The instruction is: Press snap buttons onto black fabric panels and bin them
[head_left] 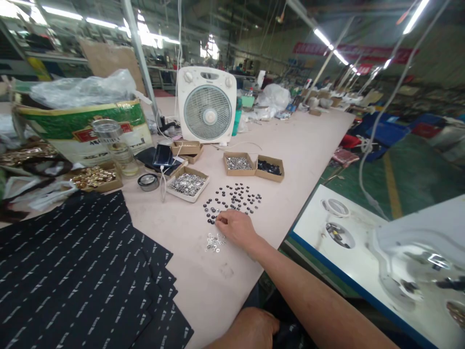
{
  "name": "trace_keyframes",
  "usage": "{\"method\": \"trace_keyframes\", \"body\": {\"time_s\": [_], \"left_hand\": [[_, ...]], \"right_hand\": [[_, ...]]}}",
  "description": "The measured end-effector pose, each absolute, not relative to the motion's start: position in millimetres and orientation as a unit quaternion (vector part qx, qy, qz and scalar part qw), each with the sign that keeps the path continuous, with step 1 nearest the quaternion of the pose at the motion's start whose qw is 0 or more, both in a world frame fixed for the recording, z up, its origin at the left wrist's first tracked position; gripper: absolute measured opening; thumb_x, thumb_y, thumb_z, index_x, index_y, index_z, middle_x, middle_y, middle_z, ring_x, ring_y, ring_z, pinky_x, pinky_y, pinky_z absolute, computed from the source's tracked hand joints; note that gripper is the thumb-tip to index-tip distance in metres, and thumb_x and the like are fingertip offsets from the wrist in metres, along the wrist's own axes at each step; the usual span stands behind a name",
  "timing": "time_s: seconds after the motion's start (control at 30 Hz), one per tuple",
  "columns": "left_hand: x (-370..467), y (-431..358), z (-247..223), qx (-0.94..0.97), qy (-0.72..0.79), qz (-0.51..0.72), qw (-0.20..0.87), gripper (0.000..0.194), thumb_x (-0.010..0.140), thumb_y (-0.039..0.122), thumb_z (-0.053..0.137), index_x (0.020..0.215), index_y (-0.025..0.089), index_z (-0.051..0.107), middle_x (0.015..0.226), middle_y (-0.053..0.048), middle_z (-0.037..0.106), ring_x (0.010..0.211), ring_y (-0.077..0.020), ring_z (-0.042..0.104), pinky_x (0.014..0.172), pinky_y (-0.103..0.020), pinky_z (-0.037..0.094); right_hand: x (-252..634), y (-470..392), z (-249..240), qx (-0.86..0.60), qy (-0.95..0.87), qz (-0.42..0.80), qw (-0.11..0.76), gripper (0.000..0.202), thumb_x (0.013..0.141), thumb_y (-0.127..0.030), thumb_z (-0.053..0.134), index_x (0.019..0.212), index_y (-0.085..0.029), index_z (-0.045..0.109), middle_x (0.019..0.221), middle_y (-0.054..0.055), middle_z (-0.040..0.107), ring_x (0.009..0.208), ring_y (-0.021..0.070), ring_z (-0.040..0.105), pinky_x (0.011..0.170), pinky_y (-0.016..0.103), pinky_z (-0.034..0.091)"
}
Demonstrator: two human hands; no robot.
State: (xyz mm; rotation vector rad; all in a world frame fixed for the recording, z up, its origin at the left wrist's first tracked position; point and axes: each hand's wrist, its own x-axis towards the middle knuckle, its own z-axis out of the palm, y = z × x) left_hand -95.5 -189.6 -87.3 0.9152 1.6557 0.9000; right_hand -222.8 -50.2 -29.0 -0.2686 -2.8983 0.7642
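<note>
Across the cluttered, pale worktop (301, 131), I see printed black cloth (72, 271) at left, then loose silvery rings (214, 242), dark studs (235, 198) beyond them, the right hand (235, 228) curled beside both, and the left hand (252, 327) low by its near edge; from here I can't tell whether either grip pinches anything.

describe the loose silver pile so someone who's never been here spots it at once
From the white fan, come down the tabletop past the scattered dark pieces to the right hand. The loose silver pile lies just below and left of it in the picture. Unlike the silver pieces in cardboard trays, it sits directly on the tabletop.
</note>
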Motion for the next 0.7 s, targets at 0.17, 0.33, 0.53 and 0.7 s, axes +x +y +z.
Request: {"method": "trace_keyframes", "body": {"time_s": [0.17, 0.33, 0.53, 0.7], "left_hand": [[-93.0, -194.2, -70.5, 0.384, 0.692, 0.350, 0.500, 0.021, 0.064, 0.039, 0.071, 0.063, 0.021, 0.061, 0.059, 0.002, 0.057, 0.055, -0.0148, 0.052, 0.047, -0.028, 0.024], [-96.9, -203.4, -47.3, 0.523, 0.689, 0.327, 0.381, 0.014, 0.073, 0.031, 0.062, 0.067, 0.019, 0.057, 0.070, 0.002, 0.061, 0.059, -0.0111, 0.053, 0.050, -0.026, 0.025], [-89.6, -212.8, -41.8, 0.686, 0.653, 0.261, 0.189, 0.008, 0.072, 0.019, 0.061, 0.079, 0.020, 0.059, 0.078, -0.001, 0.062, 0.071, -0.0186, 0.056, 0.064, -0.032, 0.035], [-76.9, -223.3, -29.9, 0.782, 0.568, 0.249, 0.064, 0.034, 0.072, 0.011, 0.056, 0.105, 0.016, 0.060, 0.089, -0.006, 0.063, 0.077, -0.0242, 0.054, 0.065, -0.038, 0.036]], "right_hand": [[-211.6, -53.0, -14.1, -0.102, -0.956, 0.262, 0.087, 0.016, 0.086, -0.019, 0.056, 0.079, -0.020, 0.070, 0.086, 0.002, 0.072, 0.078, 0.0164, 0.062, 0.069, 0.026, 0.040], [-133.0, -39.2, 8.6, -0.178, -0.887, 0.420, 0.075, 0.008, 0.080, -0.020, 0.063, 0.075, -0.019, 0.069, 0.072, 0.000, 0.072, 0.066, 0.0140, 0.063, 0.063, 0.024, 0.043], [12.9, -45.6, -7.8, -0.297, -0.719, 0.628, 0.030, 0.009, 0.074, -0.022, 0.071, 0.078, -0.017, 0.064, 0.068, 0.000, 0.070, 0.063, 0.0148, 0.067, 0.058, 0.022, 0.047], [80.0, -76.2, -6.0, -0.327, -0.695, 0.636, 0.076, 0.010, 0.075, -0.017, 0.074, 0.082, -0.017, 0.067, 0.075, -0.001, 0.071, 0.064, 0.0108, 0.062, 0.058, 0.020, 0.046]]}}
